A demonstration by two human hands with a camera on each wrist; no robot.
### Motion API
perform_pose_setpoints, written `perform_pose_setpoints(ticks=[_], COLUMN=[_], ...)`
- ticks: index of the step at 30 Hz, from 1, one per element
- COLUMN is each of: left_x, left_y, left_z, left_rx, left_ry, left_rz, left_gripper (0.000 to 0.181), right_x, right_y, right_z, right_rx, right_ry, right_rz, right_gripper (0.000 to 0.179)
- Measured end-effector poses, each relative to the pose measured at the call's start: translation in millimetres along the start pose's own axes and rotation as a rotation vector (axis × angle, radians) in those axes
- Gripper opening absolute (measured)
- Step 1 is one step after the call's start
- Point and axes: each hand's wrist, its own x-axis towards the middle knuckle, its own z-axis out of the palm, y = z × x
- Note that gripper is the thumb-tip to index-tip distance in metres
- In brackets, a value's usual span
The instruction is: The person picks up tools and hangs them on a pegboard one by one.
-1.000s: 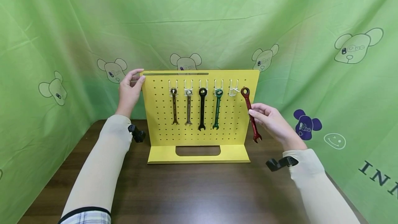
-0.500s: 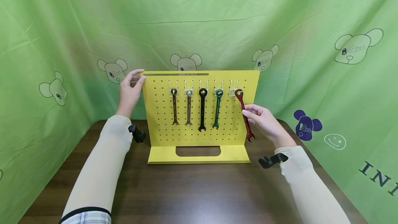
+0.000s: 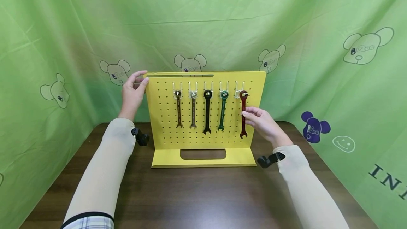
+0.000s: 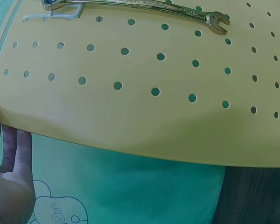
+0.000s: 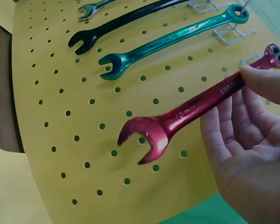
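Observation:
My right hand (image 3: 262,123) pinches a red combination wrench (image 5: 186,109) by its shank, between thumb and fingers. The wrench hangs nearly upright in front of the yellow pegboard (image 3: 197,140). Its ring end overlaps the tip of the rightmost white hook (image 3: 237,91), and the right wrist view shows the prong in the ring. My left hand (image 3: 133,93) grips the board's upper left corner, thumb in front and fingers behind. Left of the red wrench hang a green wrench (image 3: 223,110), a black wrench (image 3: 207,112), a silver wrench (image 3: 193,112) and a dark bronze-looking wrench (image 3: 178,110).
The pegboard stands on its yellow base (image 3: 165,158), which has a rounded slot, on a dark wooden table (image 3: 203,193). Green printed curtains (image 3: 203,17) enclose the table at the back and sides.
My right hand has moved left with the red wrench, from beside the board's right edge to the rightmost hook. The wrench has swung from tilted to nearly upright. The left hand stays put.

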Motion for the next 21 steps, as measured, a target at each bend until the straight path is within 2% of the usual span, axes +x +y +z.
perform_pose_setpoints(ticks=[5,21], left_x=[-0.3,-0.8], left_y=[-0.2,0.4], left_z=[-0.3,-1.2], left_rx=[-0.002,0.004], left_ry=[-0.002,0.001], left_rz=[-0.002,-0.009], left_gripper=[0.036,0.035], right_x=[6.3,6.1], right_y=[6.1,7.6], right_z=[1.6,-1.8], right_rx=[0.078,0.109], right_ry=[0.008,-0.022], right_rz=[-0.005,-0.026], right_gripper=[0.024,0.024])
